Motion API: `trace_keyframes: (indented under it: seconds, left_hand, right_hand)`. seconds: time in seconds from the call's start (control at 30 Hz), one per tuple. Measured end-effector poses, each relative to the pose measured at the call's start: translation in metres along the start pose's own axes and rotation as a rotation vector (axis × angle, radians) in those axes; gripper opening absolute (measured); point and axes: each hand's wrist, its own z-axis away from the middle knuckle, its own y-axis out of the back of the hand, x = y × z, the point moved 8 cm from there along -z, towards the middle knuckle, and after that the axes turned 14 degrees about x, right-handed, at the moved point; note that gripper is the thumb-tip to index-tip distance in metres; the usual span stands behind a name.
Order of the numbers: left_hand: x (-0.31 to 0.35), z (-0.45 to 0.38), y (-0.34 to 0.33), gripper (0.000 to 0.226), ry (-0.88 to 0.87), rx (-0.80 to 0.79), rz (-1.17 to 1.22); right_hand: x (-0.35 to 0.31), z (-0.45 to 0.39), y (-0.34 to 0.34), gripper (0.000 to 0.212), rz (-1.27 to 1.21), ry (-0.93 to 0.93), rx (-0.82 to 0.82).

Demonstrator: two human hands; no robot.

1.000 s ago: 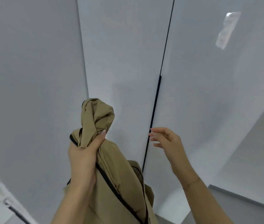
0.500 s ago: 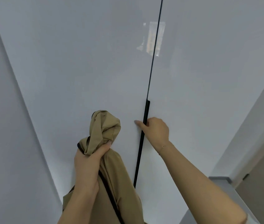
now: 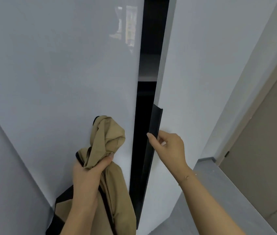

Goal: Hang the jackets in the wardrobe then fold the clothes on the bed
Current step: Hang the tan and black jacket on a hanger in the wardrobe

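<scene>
A tan jacket (image 3: pixel 110 138) with black trim hangs bunched from my left hand (image 3: pixel 90 173), which grips it near the collar in front of the glossy white left wardrobe door (image 3: pixel 58 73). My right hand (image 3: pixel 170 148) is shut on the black vertical handle strip (image 3: pixel 156 121) on the edge of the right wardrobe door (image 3: pixel 202 65). That door stands slightly ajar. A dark gap (image 3: pixel 144 116) shows between the two doors, with a shelf edge inside; the rest of the interior is hidden.
A grey ledge (image 3: pixel 219 180) runs along the lower right beside the wardrobe. Behind it is a beige door or panel (image 3: pixel 266 150). A plain white wall surface (image 3: pixel 2 167) fills the lower left.
My right hand reached the handle strip, gripped it and pulled the right door out, so a dark gap has appeared. The jacket stays in my left hand.
</scene>
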Motion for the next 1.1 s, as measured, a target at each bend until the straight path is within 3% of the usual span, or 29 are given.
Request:
trace_keyframes:
  seconds: [0.17, 0.3, 0.43, 0.53, 0.63, 0.8, 1.0, 1.1]
  left_hand:
    - [0.004, 0.045, -0.014, 0.062, 0.021, -0.034, 0.007]
    - [0.016, 0.099, -0.043, 0.052, -0.044, -0.057, 0.011]
    - [0.014, 0.149, -0.068, 0.068, -0.013, -0.086, 0.021]
    - [0.009, 0.182, -0.077, 0.076, -0.013, -0.103, 0.002]
    - [0.006, 0.217, -0.092, 0.067, -0.035, -0.135, 0.003]
    - [-0.006, 0.273, -0.127, 0.054, -0.033, -0.215, 0.007]
    - [-0.016, 0.309, -0.162, 0.062, -0.034, -0.272, -0.018]
    - [-0.014, 0.309, -0.165, 0.061, -0.046, -0.268, -0.017]
  right_hand:
    - [0.019, 0.039, 0.069, 0.053, -0.106, -0.052, -0.02]
    - [0.034, 0.056, 0.128, 0.062, -0.007, -0.024, -0.028]
    - [0.051, 0.067, 0.195, 0.066, 0.095, -0.032, 0.057]
    - [0.07, 0.079, 0.249, 0.058, 0.119, -0.017, 0.114]
    - [0.11, 0.082, 0.298, 0.034, 0.081, -0.086, 0.109]
    - [0.17, 0.07, 0.363, 0.061, 0.205, -0.151, 0.173]
    - [0.204, 0.075, 0.396, 0.037, 0.238, -0.342, 0.21]
    - [0.183, 0.103, 0.4, 0.02, 0.157, -0.299, 0.389]
